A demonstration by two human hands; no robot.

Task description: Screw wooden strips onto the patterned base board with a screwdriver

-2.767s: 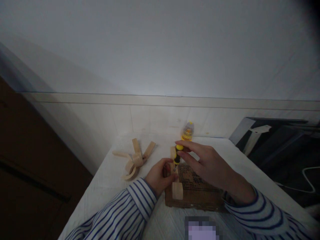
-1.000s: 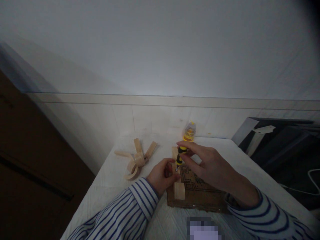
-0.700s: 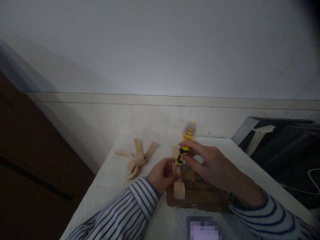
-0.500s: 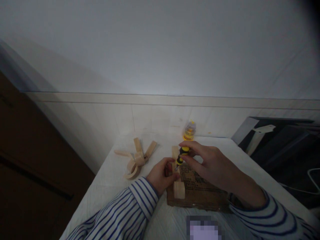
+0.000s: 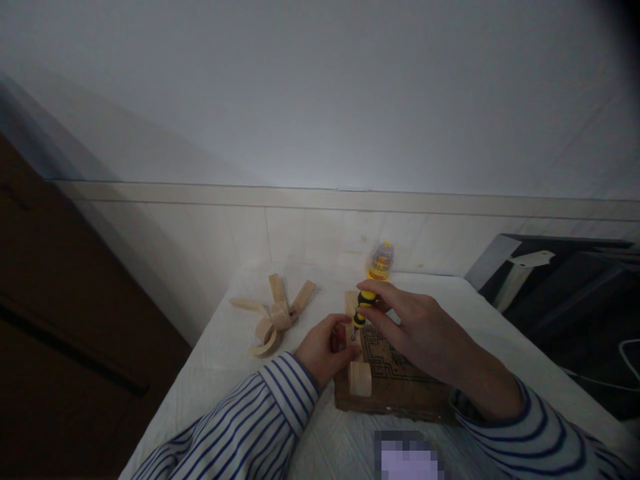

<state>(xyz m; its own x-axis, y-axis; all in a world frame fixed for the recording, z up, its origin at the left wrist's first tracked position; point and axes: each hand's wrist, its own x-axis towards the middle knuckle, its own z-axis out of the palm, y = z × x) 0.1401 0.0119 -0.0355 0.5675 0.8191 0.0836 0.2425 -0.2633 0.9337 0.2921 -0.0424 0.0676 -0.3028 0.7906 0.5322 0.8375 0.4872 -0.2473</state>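
My right hand (image 5: pixel 410 327) is closed around the yellow and black handle of a small screwdriver (image 5: pixel 364 303), which tilts with its tip down at a small metal piece on a pale wooden strip. My left hand (image 5: pixel 327 350) grips that wooden strip (image 5: pixel 352 301) between thumb and fingers, beside the screwdriver tip. A thicker wooden block or curl (image 5: pixel 361 379) shows at the strip's near end. Underneath lies a brown board (image 5: pixel 390 400) with dark carved line patterns, partly covered by my right hand.
Left on the white-covered table (image 5: pixel 200 400) lies a cluster of curved and straight wooden pieces (image 5: pixel 280 317). A clear and yellow screwdriver-bit container (image 5: pixel 381 261) stands near the wall. Dark panels (image 5: pixel 575 293) with a white cable sit at the right. A pixelated patch lies at the front.
My right hand and the screwdriver handle have shifted very slightly, with the tip staying at the strip. My left hand keeps its hold. The whole view has drifted a little.
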